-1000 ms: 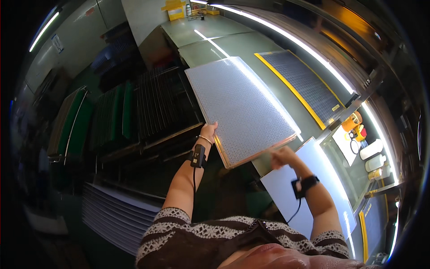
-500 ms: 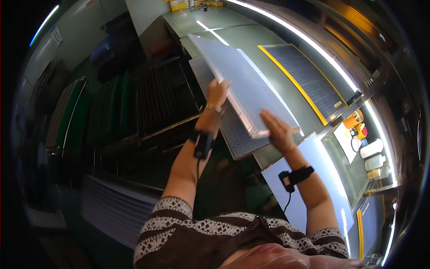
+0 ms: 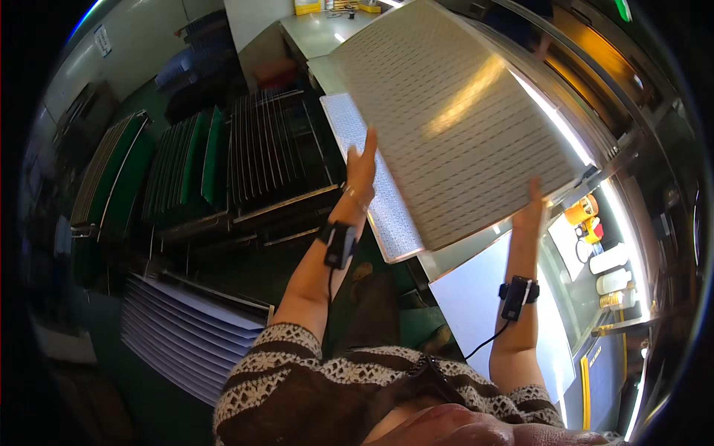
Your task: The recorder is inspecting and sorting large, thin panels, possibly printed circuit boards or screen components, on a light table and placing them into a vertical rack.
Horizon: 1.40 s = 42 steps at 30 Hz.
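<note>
One large, grey, dash-patterned rectangular panel (image 3: 461,149) is held over the grey-green tabletop (image 3: 312,39), gripped by the bare right hand (image 3: 526,215); the bare left hand (image 3: 362,172) is placed at its left edge, closure indiscernible. Both edges should be supported evenly to prevent bending.

Ahead of me runs a grey-green counter (image 3: 316,33). A speckled pale-blue panel (image 3: 393,227) lies along its left edge; nearer me, rightward, lies a smooth pale sheet (image 3: 476,297). A yellow box (image 3: 307,7) stands at the far end.
</note>
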Tool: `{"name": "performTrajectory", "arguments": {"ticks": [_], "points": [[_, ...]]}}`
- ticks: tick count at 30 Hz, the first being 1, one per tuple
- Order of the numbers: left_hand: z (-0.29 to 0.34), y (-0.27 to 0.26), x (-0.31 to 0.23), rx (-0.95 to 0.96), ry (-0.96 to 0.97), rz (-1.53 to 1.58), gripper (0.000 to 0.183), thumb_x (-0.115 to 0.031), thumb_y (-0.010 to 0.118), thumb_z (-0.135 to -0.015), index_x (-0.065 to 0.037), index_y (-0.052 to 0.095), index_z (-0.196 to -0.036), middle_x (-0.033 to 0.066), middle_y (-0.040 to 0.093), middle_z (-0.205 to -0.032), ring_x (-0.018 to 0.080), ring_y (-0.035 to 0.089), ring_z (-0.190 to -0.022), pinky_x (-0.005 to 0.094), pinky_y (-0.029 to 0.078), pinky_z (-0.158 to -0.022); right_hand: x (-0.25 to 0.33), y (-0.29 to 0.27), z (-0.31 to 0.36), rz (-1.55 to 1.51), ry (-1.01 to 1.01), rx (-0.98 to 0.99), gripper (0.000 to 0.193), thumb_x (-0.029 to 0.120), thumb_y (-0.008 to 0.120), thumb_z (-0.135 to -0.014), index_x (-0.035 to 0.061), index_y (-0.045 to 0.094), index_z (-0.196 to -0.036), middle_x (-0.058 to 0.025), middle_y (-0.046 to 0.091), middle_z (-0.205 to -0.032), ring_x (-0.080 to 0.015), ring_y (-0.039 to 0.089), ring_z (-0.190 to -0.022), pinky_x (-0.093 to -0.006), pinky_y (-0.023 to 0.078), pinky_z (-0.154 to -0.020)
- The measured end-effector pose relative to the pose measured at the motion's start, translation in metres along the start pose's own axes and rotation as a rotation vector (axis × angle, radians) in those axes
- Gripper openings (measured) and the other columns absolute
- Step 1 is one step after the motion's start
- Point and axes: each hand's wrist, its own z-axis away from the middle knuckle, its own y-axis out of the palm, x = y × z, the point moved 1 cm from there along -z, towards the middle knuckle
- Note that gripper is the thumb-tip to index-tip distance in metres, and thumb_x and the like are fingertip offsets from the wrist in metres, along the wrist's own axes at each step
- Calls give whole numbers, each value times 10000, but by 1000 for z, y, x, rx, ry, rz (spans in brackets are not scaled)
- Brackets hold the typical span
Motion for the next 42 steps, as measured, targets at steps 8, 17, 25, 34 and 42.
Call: {"name": "performTrajectory", "arguments": {"ticks": [8,17,25,34,42], "points": [[-47,-41,105,190,-343,289,377,-148,520,-870,108,451,-1138,202,521,-1141,325,521,-1023,429,424,-886,-109,-78,37,80,512,-70,289,195,531,-878,-57,526,-1020,-161,597,-992,-274,571,-940,-391,454,-863],[-65,-36,136,103,-388,257,367,-175,435,-912,68,432,-1186,201,482,-1206,312,482,-1095,435,385,-934,-85,-13,124,1423,-621,1214,664,467,629,-725,0,471,-1170,-262,442,-1195,-395,396,-1153,-484,342,-934],[-55,-33,128,152,-346,571,454,-303,371,-930,45,414,-1218,175,473,-1226,294,456,-1131,424,356,-955,-116,-34,154,1544,-721,1362,766,373,710,-628,-15,417,-1220,-296,363,-1252,-452,374,-1159,-474,328,-978],[-12,-89,61,-25,5,-704,693,-602,388,-836,20,590,-608,108,570,-509,181,558,-405,258,452,-401,-93,7,114,1218,-1230,1446,324,96,524,-691,-73,506,-967,-181,540,-939,-285,564,-880,-296,482,-772],[19,-29,87,560,-242,773,746,-615,340,-844,-36,312,-1313,146,396,-1304,293,388,-1178,426,297,-1000,-84,30,136,1060,-1006,1485,351,202,634,-693,-27,501,-923,-156,553,-1006,-318,555,-981,-356,503,-735]]}}
